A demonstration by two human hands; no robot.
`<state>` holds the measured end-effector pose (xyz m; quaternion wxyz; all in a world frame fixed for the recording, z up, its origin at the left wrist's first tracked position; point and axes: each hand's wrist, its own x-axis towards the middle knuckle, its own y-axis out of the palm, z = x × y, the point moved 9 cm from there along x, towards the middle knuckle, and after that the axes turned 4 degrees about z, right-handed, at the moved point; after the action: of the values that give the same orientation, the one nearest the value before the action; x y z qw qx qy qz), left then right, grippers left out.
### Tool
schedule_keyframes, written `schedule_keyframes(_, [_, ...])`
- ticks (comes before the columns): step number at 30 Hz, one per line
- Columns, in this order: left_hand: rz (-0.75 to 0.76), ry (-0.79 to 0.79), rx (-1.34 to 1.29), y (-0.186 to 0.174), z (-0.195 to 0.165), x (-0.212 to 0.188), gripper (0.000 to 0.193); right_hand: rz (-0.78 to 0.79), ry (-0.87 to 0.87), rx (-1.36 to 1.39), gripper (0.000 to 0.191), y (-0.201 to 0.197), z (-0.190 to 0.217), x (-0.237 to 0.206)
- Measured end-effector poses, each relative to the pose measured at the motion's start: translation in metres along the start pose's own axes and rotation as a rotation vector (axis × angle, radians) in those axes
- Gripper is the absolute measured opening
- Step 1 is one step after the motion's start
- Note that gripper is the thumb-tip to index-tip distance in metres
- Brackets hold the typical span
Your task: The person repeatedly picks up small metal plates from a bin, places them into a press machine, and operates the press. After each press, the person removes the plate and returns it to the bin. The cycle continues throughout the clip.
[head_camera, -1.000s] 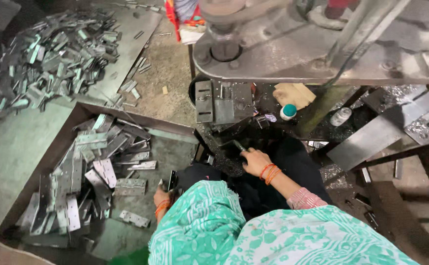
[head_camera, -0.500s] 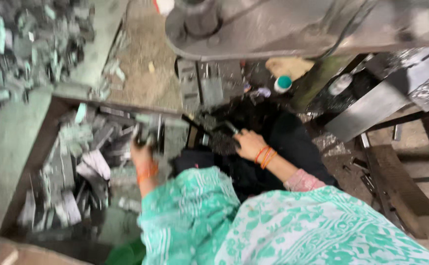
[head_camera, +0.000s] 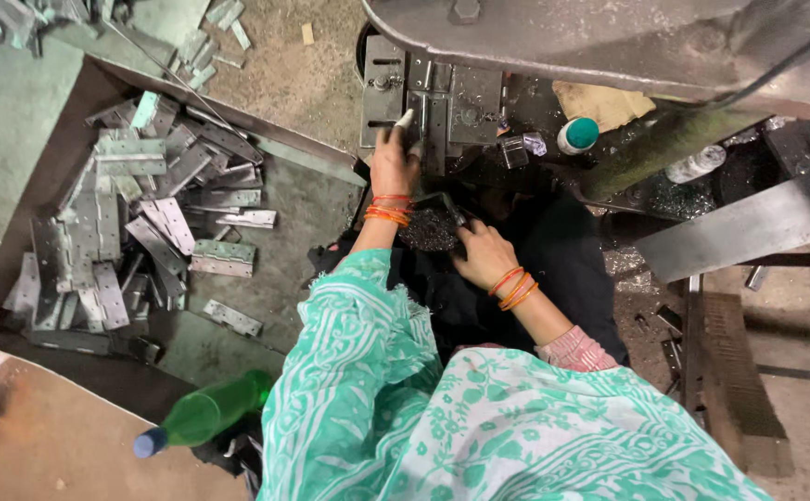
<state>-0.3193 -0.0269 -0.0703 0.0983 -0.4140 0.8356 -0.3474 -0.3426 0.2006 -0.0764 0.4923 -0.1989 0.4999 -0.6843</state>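
- Nearest to you, your green patterned sleeves fill the low frame; a green plastic bottle with a blue cap (head_camera: 203,416) lies on its side at near left.
- Your right hand (head_camera: 481,252) sits low in front of you, fingers curled at the edge of a small dark tray of fine metal scraps (head_camera: 431,227). Whether it clamps the tray or only rests there cannot be told.
- Your left hand (head_camera: 394,165) reaches farther, up to the grey steel die block of the press (head_camera: 433,97), fingers pinched shut on a thin flat grey metal piece (head_camera: 405,119) whose tip shows above the knuckles.
- That piece looks like stamped sheet: light, stiff, not fragile, likely sharp along cut edges and possibly oily, so slippery. Hold it by the flat faces near one end, fingers clear of the die.
- To the left, a sunken bin holds a loose heap of flat grey hinge plates (head_camera: 127,232), some overlapping, some single.
- Right of the die, a white bottle with a teal cap (head_camera: 576,135) stands beside a yellow rag (head_camera: 604,102).
- Farthest, the heavy grey press frame (head_camera: 609,42) spans the top.
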Motion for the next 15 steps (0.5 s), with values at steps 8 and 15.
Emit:
schedule_keyframes(8, [0.092,0.236,0.569,0.011,-0.054,-0.016,0.085,0.072,-0.033,-0.067,0.048,0.0,-0.005,0.01])
schedule_keyframes(15, [0.239,0.223,0.527,0.035,-0.038,0.021,0.082,0.121,-0.053,-0.07,0.049,-0.004,-0.005,0.011])
